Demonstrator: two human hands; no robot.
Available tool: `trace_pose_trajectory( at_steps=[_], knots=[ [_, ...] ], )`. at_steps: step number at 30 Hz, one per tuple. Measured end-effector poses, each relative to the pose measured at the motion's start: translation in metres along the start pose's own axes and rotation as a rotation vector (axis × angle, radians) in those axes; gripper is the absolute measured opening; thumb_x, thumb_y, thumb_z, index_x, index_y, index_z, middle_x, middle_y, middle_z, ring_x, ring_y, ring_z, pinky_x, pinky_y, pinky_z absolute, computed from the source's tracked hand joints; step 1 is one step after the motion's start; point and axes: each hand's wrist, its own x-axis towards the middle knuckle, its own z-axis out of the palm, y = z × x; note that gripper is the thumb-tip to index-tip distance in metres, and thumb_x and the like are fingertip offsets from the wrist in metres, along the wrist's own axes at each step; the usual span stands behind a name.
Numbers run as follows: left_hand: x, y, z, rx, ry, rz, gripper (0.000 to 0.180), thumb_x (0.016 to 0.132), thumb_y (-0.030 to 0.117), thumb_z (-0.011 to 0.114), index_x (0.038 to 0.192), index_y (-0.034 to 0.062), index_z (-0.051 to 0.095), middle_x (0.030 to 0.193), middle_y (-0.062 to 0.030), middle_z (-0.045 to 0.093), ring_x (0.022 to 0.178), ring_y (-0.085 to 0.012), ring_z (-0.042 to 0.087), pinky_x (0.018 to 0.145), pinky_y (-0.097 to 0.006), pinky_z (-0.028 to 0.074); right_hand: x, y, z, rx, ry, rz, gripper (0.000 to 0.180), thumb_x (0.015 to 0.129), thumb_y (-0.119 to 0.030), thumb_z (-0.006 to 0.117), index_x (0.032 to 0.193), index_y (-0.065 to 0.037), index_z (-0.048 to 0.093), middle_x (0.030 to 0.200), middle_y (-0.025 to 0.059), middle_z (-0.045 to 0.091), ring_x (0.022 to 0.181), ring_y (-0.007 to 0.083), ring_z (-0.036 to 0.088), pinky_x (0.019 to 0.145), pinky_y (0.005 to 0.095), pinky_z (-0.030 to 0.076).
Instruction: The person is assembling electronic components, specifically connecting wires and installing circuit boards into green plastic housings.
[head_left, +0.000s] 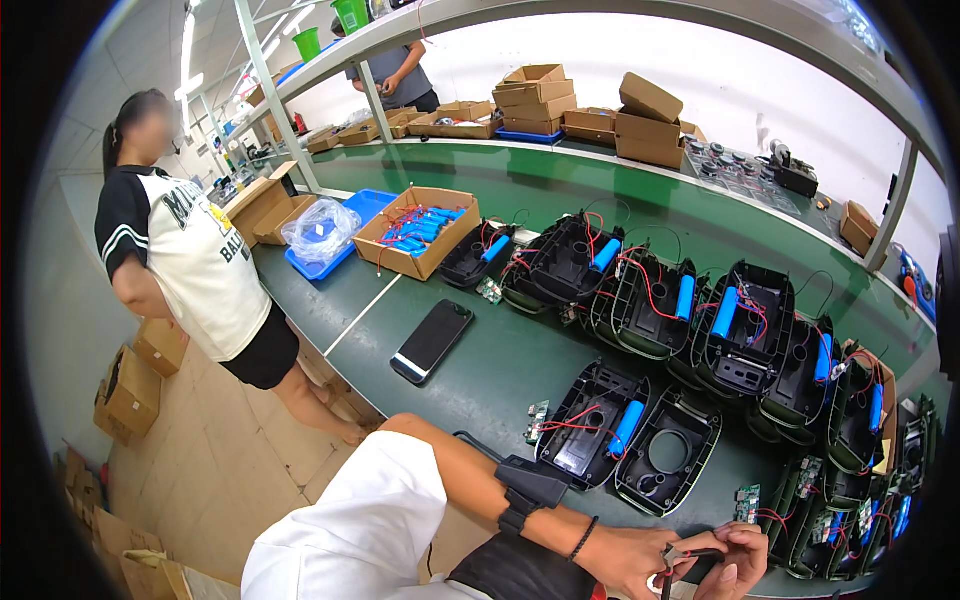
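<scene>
At the bottom right, my left hand (632, 562) and my right hand (742, 562) meet at the table's near edge, both with curled fingers. Between them shows a small pair of pliers (672, 560) with a metal head, closed in the left fingers. A black piece lies against the right fingers; its kind is hidden. Just beyond the left wrist is an open black plastic housing (578, 440) with a blue cylindrical battery (627, 428), red wires and a green circuit board (537, 422). Beside it rests a housing half (690, 432) with a round ring inside and no battery.
Several more housings (640, 310) with blue batteries line the table's back and right. A phone (432, 342) lies left of them. Behind it stand a cardboard box (402, 262) of batteries and a blue tray (318, 268) holding a plastic bag. One person stands left, another works behind.
</scene>
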Motion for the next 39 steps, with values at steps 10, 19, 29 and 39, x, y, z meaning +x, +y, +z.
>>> trace_pose_trajectory(
  at_steps=[10, 19, 29, 39],
  knots=[
    [0.006, 0.029, -0.012, -0.192, -0.029, -0.152, 0.046, 0.08, 0.037, 0.082, 0.108, 0.0059, 0.062, 0.069, -0.0065, 0.06, 0.063, -0.0178, 0.06, 0.054, -0.032, 0.045, -0.001, 0.001, 0.001, 0.022, 0.015, 0.005, 0.056, 0.089, -0.043, 0.072, 0.109, 0.007, 0.058, 0.11, 0.0197, 0.059, 0.102, 0.0293, 0.06, 0.094, 0.0416, 0.048],
    [0.008, 0.028, -0.012, -0.129, -0.076, -0.177, 0.048, 0.08, 0.038, 0.082, 0.11, 0.0061, 0.061, 0.067, -0.0065, 0.058, 0.062, -0.0184, 0.059, 0.054, -0.032, 0.045, 0.0, 0.002, -0.002, 0.007, 0.016, 0.006, 0.055, 0.09, -0.042, 0.071, 0.109, 0.008, 0.059, 0.109, 0.02, 0.06, 0.101, 0.0289, 0.061, 0.095, 0.0418, 0.047],
    [0.0, -0.003, 0.002, 0.012, -0.018, -0.047, 0.043, 0.079, 0.043, 0.082, 0.083, 0.0034, 0.064, 0.064, -0.0064, 0.057, 0.058, -0.0205, 0.057, 0.053, -0.034, 0.044, -0.002, 0.002, -0.001, -0.009, 0.015, 0.011, 0.056, 0.089, -0.044, 0.072, 0.109, 0.007, 0.059, 0.11, 0.0197, 0.061, 0.1, 0.0287, 0.062, 0.092, 0.04, 0.05],
    [0.001, 0.001, 0.004, -0.083, 0.034, -0.11, 0.042, 0.083, 0.04, 0.079, 0.081, 0.0017, 0.062, 0.062, -0.0088, 0.058, 0.056, -0.0207, 0.056, 0.051, -0.035, 0.043, -0.001, 0.002, -0.002, -0.001, 0.02, 0.026, 0.056, 0.089, -0.044, 0.072, 0.109, 0.007, 0.059, 0.109, 0.0194, 0.06, 0.1, 0.0281, 0.062, 0.09, 0.0389, 0.05]
  ],
)
